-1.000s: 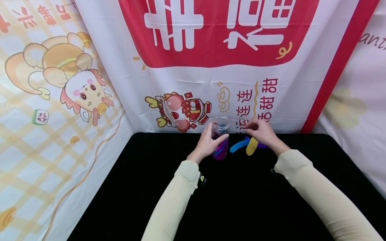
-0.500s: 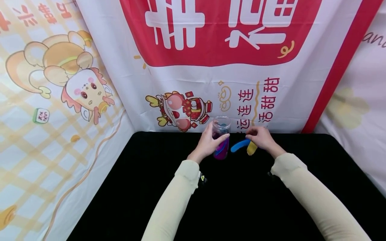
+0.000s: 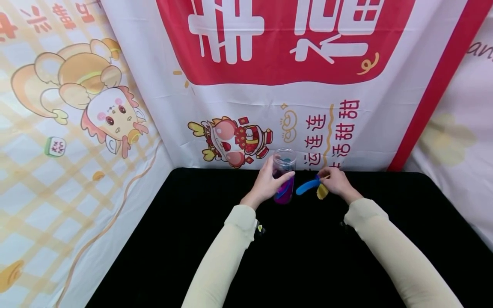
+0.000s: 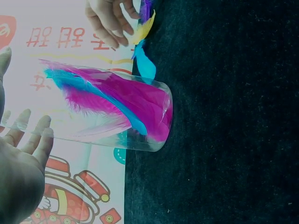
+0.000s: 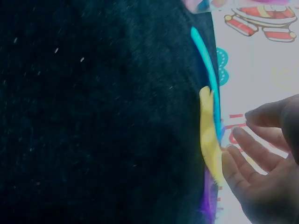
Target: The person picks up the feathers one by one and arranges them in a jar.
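Note:
A clear cylindrical jar (image 3: 284, 194) stands upright near the back of the black table. My left hand (image 3: 267, 182) grips its upper part, thumb in front and fingers behind. Through its wall, magenta feathers (image 4: 149, 107) and a blue feather (image 4: 110, 95) show in the left wrist view. To the jar's right lie a loose blue feather (image 3: 307, 187), a yellow feather (image 3: 322, 193) and a purple feather (image 5: 209, 196), overlapping. Over these hovers my right hand (image 3: 336, 182); in the right wrist view its thumb and fingers are apart, with fingertips close beside the yellow feather. Whether they touch it, I cannot tell.
The black table (image 3: 296, 261) ends just behind the jar and feathers. A white and red printed cloth (image 3: 231, 98) hangs at that back edge, and a patterned cloth (image 3: 77, 184) hangs along the left side.
My right hand has come down to the loose feathers and now covers part of them in the head view. The left hand keeps its grip on the jar.

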`<state>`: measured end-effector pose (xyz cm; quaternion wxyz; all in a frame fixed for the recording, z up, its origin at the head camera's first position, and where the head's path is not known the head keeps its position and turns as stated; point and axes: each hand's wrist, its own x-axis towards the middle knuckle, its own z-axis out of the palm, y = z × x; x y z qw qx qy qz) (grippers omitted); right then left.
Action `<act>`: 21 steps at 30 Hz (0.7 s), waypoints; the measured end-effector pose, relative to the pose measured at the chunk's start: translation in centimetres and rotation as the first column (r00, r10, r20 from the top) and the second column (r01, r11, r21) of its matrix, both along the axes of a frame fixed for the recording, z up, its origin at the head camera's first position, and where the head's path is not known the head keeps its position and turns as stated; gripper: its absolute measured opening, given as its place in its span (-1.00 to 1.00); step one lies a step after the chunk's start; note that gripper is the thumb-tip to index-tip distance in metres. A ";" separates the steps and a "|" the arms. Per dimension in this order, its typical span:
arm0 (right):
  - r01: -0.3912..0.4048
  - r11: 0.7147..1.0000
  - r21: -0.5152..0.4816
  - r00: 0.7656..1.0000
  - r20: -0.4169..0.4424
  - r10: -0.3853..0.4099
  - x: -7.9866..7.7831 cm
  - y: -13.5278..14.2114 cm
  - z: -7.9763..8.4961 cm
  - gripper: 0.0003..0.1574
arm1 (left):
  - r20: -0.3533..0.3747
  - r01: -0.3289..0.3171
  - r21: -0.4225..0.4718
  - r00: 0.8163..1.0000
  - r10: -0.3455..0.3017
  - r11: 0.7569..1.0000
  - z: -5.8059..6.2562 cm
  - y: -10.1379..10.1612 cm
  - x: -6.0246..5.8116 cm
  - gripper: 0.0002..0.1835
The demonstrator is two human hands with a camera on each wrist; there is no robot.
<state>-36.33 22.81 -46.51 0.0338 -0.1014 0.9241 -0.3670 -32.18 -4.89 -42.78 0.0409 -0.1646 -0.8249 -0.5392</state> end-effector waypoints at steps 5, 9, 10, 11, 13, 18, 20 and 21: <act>-0.008 0.999 0.035 1.000 0.002 0.008 0.0 0.2 -0.8 -0.58 | 0.010 0.001 0.000 1.000 -0.001 1.000 0.0 0.1 0.1 -0.18; -0.013 0.999 0.051 1.000 -0.016 0.014 0.0 0.4 -1.1 -0.57 | 0.012 -0.002 -0.005 1.000 0.002 1.000 0.1 0.0 0.1 -0.20; -0.014 0.999 0.051 1.000 -0.020 0.015 0.0 0.4 -1.2 -0.56 | 0.011 -0.003 -0.005 1.000 0.003 1.000 0.1 0.0 0.0 -0.20; -0.018 0.998 0.053 1.000 -0.022 0.019 0.0 0.4 -1.2 -0.56 | 0.009 -0.003 -0.003 1.000 0.003 1.000 0.1 0.0 0.1 -0.20; -0.025 0.998 0.053 0.999 -0.029 0.027 -0.1 0.4 -1.4 -0.55 | 0.008 -0.003 -0.002 1.000 0.003 1.000 0.1 0.0 0.1 -0.20; -0.056 0.997 0.050 0.998 -0.003 0.056 -0.3 0.2 -1.7 -0.52 | -0.007 -0.006 -0.003 1.000 0.006 1.000 0.0 0.1 0.0 -0.18; -0.071 0.996 0.049 0.997 0.014 0.070 -0.4 0.0 -1.8 -0.51 | -0.014 -0.011 -0.007 1.000 0.011 1.000 0.0 0.1 0.0 -0.17; -0.076 0.996 0.051 0.997 0.019 0.075 -0.4 0.0 -1.8 -0.51 | -0.017 -0.014 -0.010 1.000 0.013 1.000 -0.1 0.1 0.0 -0.17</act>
